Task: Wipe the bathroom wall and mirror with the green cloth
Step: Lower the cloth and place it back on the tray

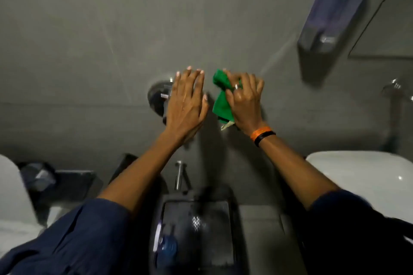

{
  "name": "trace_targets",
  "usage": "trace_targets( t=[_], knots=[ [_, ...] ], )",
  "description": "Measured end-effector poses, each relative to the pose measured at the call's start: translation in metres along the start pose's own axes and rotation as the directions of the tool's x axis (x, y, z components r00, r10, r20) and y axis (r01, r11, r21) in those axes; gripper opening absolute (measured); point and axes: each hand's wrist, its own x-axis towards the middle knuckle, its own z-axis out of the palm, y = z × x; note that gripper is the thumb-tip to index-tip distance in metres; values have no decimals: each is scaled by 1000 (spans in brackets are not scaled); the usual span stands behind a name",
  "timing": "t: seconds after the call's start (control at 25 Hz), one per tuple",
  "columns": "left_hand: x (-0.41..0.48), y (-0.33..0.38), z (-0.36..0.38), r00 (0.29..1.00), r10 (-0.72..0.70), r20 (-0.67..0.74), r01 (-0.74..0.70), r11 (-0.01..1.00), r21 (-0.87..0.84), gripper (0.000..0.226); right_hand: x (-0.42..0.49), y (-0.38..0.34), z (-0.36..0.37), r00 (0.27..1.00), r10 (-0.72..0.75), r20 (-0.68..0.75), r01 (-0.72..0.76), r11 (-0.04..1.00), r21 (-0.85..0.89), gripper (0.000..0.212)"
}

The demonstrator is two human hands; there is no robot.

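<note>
The grey bathroom wall (89,29) fills most of the view. My right hand (244,100) presses a crumpled green cloth (221,100) against the wall at mid-height; the cloth sticks out to the left of the palm. My left hand (186,101) lies flat on the wall just left of the cloth, fingers spread, holding nothing, and covers part of a round chrome fitting (157,98). A corner of the mirror (384,29) shows at the upper right.
A dark wall-mounted dispenser (330,13) hangs at the upper right. A chrome tap (395,87) sits at the far right above a white basin (368,174). Below my arms are a chrome pipe (178,174), a dark bin (196,230) and a white toilet edge (13,196).
</note>
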Motion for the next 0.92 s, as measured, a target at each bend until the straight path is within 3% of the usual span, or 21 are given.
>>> trace_targets(
  t=[0.12,0.2,0.36,0.6,0.76,0.92],
  knots=[
    [-118,-4,46,962,-78,260,93,995,-46,56,-145,-24,29,930,84,359,-105,994,41,46],
    [-177,-5,71,914,-112,389,155,985,-79,57,-213,-38,44,867,121,484,-159,986,39,47],
    [-284,-2,114,812,-170,558,253,965,-74,57,-322,-57,76,748,108,655,-130,991,-15,42],
    [-441,-7,196,655,-225,721,323,946,2,56,-494,-72,140,444,161,882,-44,986,-158,42],
    [-525,-5,249,574,-166,802,273,962,5,60,-590,-69,170,266,207,941,-164,972,-167,70],
    [-567,6,288,482,-159,862,272,962,25,66,-622,-67,183,349,232,908,-165,969,-185,74]
  ],
)
